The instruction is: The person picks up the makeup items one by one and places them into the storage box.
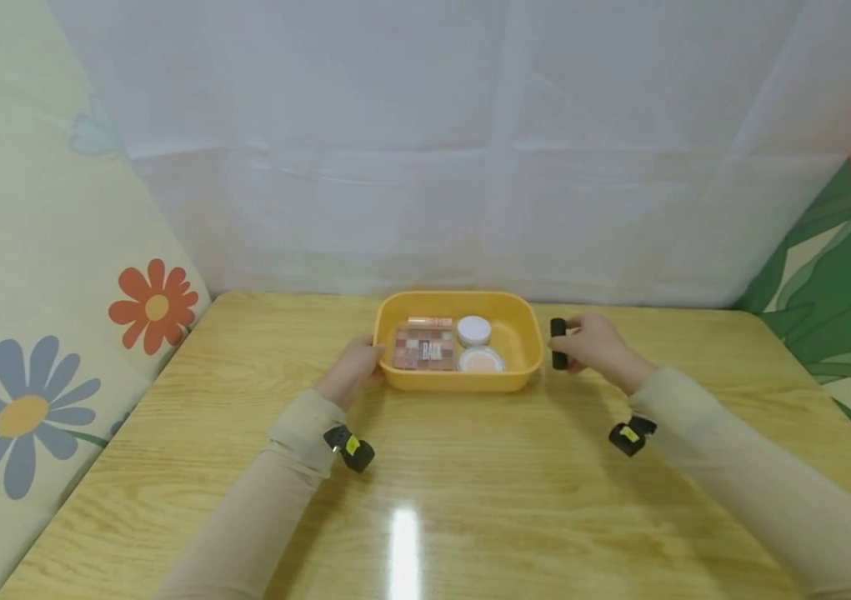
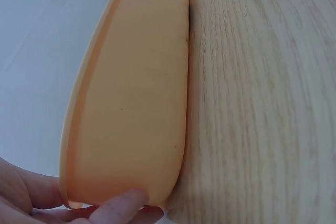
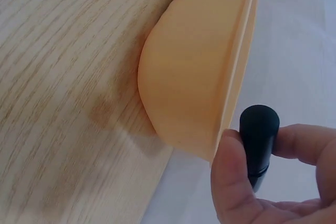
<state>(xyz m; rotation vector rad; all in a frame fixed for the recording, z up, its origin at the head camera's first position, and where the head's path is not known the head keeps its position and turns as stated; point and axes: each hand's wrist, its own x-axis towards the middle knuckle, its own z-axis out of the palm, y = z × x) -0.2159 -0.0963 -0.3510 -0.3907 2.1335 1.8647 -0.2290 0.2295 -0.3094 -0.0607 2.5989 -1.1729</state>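
A yellow plastic basket [image 1: 458, 382] stands on the table. My left hand [image 1: 352, 367] grips its left end, and in the left wrist view the fingers [image 2: 118, 209] lie along the outer wall at the corner. Just off the basket's right end, my right hand [image 1: 600, 347] pinches a black lipstick [image 1: 558, 344] between thumb and fingers. The right wrist view shows the lipstick [image 3: 260, 135] close to the rim. Inside the basket lie an eyeshadow palette [image 1: 422, 350], a slim pinkish tube [image 1: 429, 322], a white-lidded round jar [image 1: 473, 330] and a round compact [image 1: 481, 361].
The wooden table [image 1: 470, 475] extends toward me on both sides of the basket. Behind it hangs a white cloth [image 1: 425, 167]. Flower-patterned cloths stand at the left [image 1: 20, 250] and right. Each wrist carries a small black camera.
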